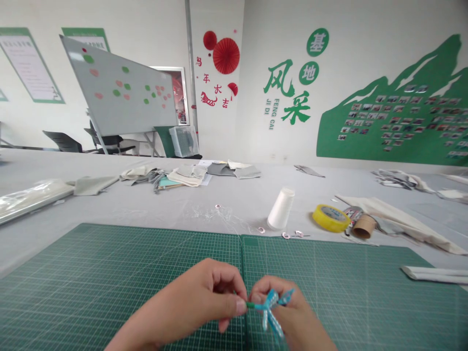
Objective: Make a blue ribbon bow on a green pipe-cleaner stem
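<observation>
A small blue ribbon bow with a thin green stem is held between both hands, low in the middle of the head view. My left hand pinches the end of the green stem between thumb and fingers. Beside it, my right hand is closed at the stem and bow, its fingertips touching those of the left; the bow partly hides its fingers. Blue ribbon tails hang over the right palm. Both hands are above the seam between two green cutting mats.
Beyond the mats stand a white thread cone, yellow tape and a cardboard roll. Loose threads and small rings lie near the cone. Fabric pieces lie farther back, with folded cloth at the right.
</observation>
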A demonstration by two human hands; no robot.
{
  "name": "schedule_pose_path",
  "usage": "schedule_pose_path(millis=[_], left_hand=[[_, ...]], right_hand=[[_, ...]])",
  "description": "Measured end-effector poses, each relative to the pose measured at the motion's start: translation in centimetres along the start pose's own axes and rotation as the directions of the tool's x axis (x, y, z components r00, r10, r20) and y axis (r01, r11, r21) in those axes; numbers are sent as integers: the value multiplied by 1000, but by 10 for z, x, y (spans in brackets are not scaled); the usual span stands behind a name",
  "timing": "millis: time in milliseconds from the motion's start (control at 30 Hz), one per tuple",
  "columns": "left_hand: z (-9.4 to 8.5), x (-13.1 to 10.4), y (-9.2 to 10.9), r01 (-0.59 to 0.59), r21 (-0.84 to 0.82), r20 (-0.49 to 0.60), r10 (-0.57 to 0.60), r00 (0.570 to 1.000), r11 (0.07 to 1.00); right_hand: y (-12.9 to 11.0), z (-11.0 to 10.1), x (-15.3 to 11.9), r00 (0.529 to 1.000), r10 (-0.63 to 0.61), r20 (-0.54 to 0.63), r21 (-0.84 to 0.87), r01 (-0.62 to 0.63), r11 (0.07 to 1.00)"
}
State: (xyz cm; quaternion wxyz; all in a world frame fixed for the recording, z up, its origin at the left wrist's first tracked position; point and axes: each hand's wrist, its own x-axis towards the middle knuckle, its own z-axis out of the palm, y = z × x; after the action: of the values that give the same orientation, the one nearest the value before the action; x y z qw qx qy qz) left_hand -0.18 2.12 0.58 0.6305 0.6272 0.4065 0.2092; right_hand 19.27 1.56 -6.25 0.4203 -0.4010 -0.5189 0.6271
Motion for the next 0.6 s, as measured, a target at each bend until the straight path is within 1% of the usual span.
schedule_pose_path(millis=[100, 167, 233, 300, 367, 400, 433, 467, 500, 533, 600], left_hand=[[-1, -4, -3, 55, 70, 94, -62, 994, 996], [0, -5, -5, 83, 160, 117, -102, 988, 984], [2, -6, -6, 105, 272, 90, -134, 987, 957], [4, -6, -7, 129, 373, 29, -150, 988, 919], [5, -5, -8, 132, 442, -42, -126, 991, 887], [6, -4, -9, 122, 461, -79, -97, 992, 879], [5, -3, -9, 109, 471, -115, -61, 991, 875], [5, -2, -10, 96, 475, -147, -29, 989, 874], [5, -1, -10, 86, 475, -175, -2, 985, 876], [4, 1, -10, 82, 473, -202, 18, 979, 877], [4, 4, -11, 83, 473, -243, 39, 969, 877]], right_hand=[[-1, -10, 2, 993, -22, 113, -110, 34, 993], [0, -15, 2, 985, 7, 171, -161, 21, 987], [0, -17, 1, 981, 40, 188, -192, -4, 981], [-3, -16, -2, 981, 54, 188, -252, -5, 968], [-8, -11, -7, 986, -13, 166, -397, 78, 915], [-11, -9, -10, 985, -78, 155, -493, 145, 858], [-14, -6, -13, 976, -162, 146, -588, 217, 779], [-17, -4, -16, 954, -264, 140, -675, 287, 679], [-18, -2, -20, 917, -373, 142, -750, 345, 565], [-19, 0, -23, 864, -480, 153, -809, 388, 442], [-18, 3, -27, 734, -648, 205, -882, 425, 203]])
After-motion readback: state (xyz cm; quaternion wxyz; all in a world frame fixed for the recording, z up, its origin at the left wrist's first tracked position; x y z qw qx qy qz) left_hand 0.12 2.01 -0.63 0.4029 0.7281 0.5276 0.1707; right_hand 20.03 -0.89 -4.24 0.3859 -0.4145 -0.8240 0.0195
